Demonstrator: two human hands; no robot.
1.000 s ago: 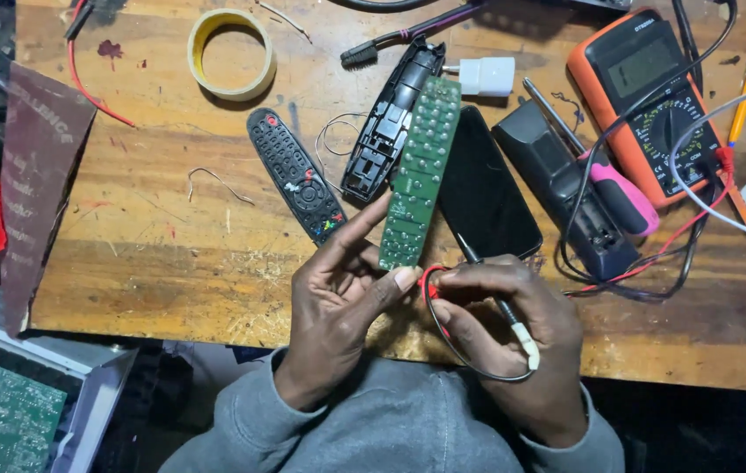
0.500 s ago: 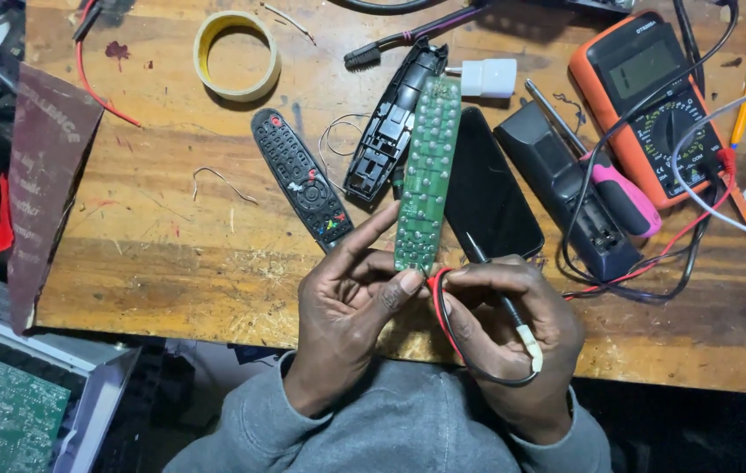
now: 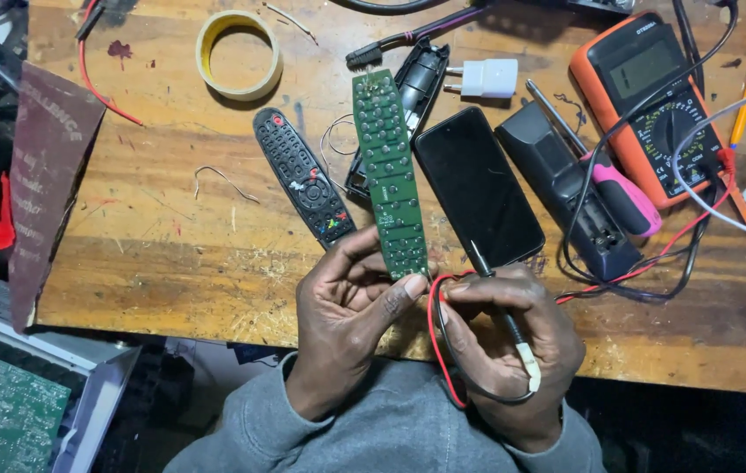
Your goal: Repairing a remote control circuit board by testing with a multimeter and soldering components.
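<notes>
Wooden bench filled most of the view, scratched and stained. Orange multimeter sat at the far right, its leads trailing across the bench toward you. Brown sandpaper sheet hung over the left edge. Black phone lay face up mid-bench, just right of the board, with a black battery-style case beside it and a pink-handled screwdriver lying on that case.

Long green circuit board was in your left hand: thumb and fingers pinched shut on its near end, the rest sticking out over the bench away from you, covering part of an open black remote shell. Black remote keypad cover lay just left of the board, apart from it.

Your right hand was closed around a thin black probe, tip pointing at the board's near end by your left thumb; couldn't tell whether it touched. Red and black leads looped under that hand.

Tape roll sat far left-centre. White plug adapter sat beside the shell.
</notes>
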